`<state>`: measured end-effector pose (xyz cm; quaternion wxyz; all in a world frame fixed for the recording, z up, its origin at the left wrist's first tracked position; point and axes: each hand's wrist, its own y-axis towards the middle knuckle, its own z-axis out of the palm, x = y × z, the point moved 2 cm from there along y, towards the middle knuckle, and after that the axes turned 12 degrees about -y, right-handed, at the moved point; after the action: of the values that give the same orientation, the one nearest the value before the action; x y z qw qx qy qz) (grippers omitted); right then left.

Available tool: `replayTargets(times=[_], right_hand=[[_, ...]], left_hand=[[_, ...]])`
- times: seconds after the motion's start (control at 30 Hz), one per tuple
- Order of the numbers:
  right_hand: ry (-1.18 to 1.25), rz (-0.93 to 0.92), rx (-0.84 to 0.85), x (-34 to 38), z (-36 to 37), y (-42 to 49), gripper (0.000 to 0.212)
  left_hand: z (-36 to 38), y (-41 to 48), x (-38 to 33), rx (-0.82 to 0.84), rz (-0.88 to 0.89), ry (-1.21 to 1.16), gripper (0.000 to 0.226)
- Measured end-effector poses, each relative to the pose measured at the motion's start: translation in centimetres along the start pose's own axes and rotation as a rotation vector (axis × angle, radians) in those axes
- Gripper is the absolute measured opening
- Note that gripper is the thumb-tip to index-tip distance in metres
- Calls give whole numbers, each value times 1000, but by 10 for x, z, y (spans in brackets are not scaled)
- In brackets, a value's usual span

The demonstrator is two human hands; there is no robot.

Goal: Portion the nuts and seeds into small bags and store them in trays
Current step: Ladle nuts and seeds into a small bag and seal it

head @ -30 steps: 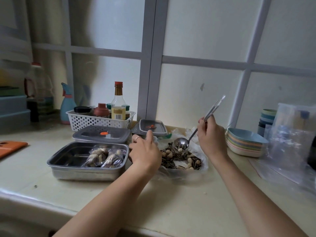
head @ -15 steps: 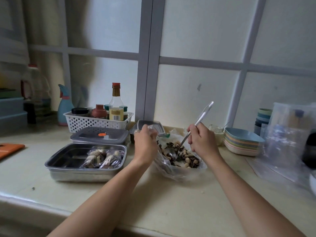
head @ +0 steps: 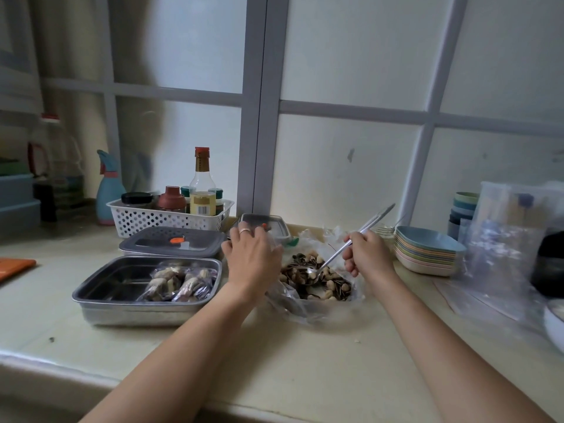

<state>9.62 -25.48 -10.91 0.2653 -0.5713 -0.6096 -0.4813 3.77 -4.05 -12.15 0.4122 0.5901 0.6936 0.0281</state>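
Firstly, right grip [head: 369, 254]: fingers closed round the handle of a long, thin metal spoon [head: 374, 219], whose bowl lies down among the food.
Left grip [head: 253, 257]: palm down with a ring on one finger, just left of the food. Its fingertips are hidden behind the back of the hand, so I cannot tell whether it pinches any plastic.
Nuts and seeds [head: 332, 285]: a loose heap of pale shelled nuts and striped dark seeds, lying between the two hands.
Holder of the heap: a crumpled clear plastic bag [head: 293, 306], spread open on the pale counter [head: 305, 361].
In the way: folds of that bag stand up round the heap, beside the left wrist.
Tray: a rectangular stainless-steel tray [head: 122, 312] just left of the left forearm, with small filled clear bags [head: 180, 280] at its right end.
Lids: a grey lid with an orange tab [head: 171, 242] behind the tray, and a lidded container [head: 277, 228] behind the left hand.
Basket: a white perforated plastic basket [head: 146, 218] by the window, holding a tall sauce bottle [head: 201, 184] and jars.
Right side: a stack of pastel shallow dishes [head: 427, 254] near the right hand, then a heap of empty clear plastic bags [head: 503, 239].
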Motion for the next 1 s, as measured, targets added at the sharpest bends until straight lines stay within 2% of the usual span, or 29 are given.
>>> replayTargets(times=[0.1, 0.17, 0.27, 0.37, 0.5, 0.7, 0.77, 0.87, 1.0], right_hand=[[-27, 0, -69, 2, -8, 0, 19], [-36, 8, -122, 2, -13, 1, 21], [-35, 32, -195, 0, -23, 5, 23], [27, 52, -202, -2, -27, 6, 21], [65, 42, -171, 3, -24, 4, 21], [12, -24, -213, 12, -23, -2, 19], [-4, -45, -249, 13, -25, -1, 19], [-3, -63, -279, 14, -27, -1, 19], [-11, -94, -280, 20, -28, -3, 20]], left_hand=[[1, -1, -8, 56, 231, -13, 42], [3, -3, -10, 139, 300, -17, 45], [7, -4, -11, 268, 294, -32, 53], [11, -2, -11, 305, 282, -7, 58], [15, -2, -9, 296, 307, 3, 50], [17, -4, -14, 336, 303, 5, 63], [18, -4, -14, 344, 304, -26, 57], [19, -1, -13, 305, 303, -79, 45], [20, 2, -15, 255, 315, -82, 50]])
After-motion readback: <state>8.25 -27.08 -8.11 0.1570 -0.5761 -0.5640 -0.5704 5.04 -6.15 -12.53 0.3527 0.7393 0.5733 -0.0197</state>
